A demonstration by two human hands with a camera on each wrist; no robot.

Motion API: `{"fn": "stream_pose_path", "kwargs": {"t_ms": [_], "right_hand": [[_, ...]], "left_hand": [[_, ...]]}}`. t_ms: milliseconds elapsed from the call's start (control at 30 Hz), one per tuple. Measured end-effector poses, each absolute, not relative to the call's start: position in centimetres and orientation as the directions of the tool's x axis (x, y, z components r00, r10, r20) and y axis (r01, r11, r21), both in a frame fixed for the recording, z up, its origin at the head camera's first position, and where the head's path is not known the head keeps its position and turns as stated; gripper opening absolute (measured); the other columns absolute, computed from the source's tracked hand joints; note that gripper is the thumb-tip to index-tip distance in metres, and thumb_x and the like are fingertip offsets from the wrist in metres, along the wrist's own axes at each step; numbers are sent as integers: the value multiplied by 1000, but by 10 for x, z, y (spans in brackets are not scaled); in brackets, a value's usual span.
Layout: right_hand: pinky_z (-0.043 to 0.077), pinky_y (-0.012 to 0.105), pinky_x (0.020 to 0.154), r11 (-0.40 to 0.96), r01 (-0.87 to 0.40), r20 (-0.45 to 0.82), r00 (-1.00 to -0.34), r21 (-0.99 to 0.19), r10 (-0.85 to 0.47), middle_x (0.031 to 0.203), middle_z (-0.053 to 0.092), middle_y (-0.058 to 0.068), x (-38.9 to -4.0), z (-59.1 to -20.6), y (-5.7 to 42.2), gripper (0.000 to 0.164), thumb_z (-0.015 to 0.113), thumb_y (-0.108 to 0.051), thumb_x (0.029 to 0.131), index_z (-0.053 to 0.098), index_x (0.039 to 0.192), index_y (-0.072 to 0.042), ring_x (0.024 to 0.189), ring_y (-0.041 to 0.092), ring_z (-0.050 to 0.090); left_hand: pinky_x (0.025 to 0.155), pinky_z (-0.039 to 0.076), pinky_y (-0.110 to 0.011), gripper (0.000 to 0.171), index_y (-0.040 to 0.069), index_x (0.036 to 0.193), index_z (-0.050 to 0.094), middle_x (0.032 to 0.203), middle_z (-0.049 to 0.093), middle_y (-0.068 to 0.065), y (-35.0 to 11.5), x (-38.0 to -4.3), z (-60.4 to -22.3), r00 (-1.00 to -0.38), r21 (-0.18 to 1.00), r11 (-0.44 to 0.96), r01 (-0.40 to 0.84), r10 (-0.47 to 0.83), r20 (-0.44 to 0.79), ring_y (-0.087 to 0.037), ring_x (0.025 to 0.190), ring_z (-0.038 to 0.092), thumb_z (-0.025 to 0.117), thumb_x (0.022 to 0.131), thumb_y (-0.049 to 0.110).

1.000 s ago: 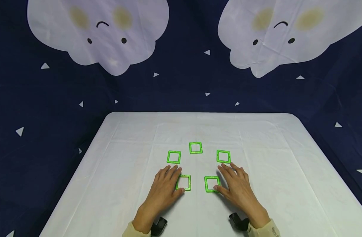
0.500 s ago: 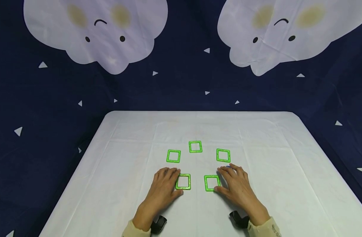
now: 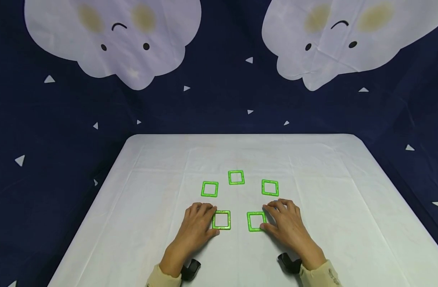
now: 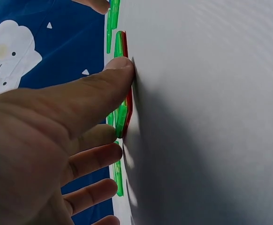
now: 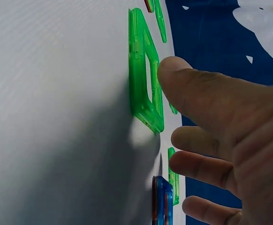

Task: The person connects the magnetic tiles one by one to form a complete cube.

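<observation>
In the head view my left hand [image 3: 195, 227] lies beside a green square frame tile [image 3: 221, 220], thumb by its near edge and forefinger by its far left corner. The left wrist view shows a red layer [image 4: 129, 105] under that tile, with the thumb across it. My right hand [image 3: 287, 225] is at another green square tile [image 3: 256, 221], thumb over its right side, other fingers spread and clear of it. In the right wrist view a blue tile [image 5: 162, 199] with reddish edges lies below those fingers; the hand hides it in the head view.
Three more green square tiles lie farther back on the white table [image 3: 151, 191]: one left [image 3: 210, 189], one central [image 3: 236, 177], one right [image 3: 270, 187]. A dark blue cloth [image 3: 219, 111] with clouds hangs behind. Black devices [image 3: 191, 270] are on both wrists.
My left thumb has slid left off the tile's near edge, and the left fingertips have drawn back slightly. The right fingertips have curled in a little. The tiles keep their layout.
</observation>
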State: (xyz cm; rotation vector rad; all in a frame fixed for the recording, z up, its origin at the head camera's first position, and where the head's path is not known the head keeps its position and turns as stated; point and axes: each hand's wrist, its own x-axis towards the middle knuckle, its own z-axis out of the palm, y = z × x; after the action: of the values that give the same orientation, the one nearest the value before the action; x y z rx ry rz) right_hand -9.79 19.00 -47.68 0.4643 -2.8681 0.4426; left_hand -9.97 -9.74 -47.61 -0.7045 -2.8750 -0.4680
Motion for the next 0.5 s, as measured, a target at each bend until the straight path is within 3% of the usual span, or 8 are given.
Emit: {"fn": "stream_pose_path", "kwargs": {"t_ms": [500], "right_hand": [[33,48,87,906,-328,243,-933,-267,-266,97,60,0,-105,-479,187,38,81,-33,71,73,104,-16,100,28,45]], "left_hand": [[97,36,-48,60,9,121,62,119,58,-3,-101,-103,-476,-879,272,838,473,428,208,-26,114,46,77,73,40]]}}
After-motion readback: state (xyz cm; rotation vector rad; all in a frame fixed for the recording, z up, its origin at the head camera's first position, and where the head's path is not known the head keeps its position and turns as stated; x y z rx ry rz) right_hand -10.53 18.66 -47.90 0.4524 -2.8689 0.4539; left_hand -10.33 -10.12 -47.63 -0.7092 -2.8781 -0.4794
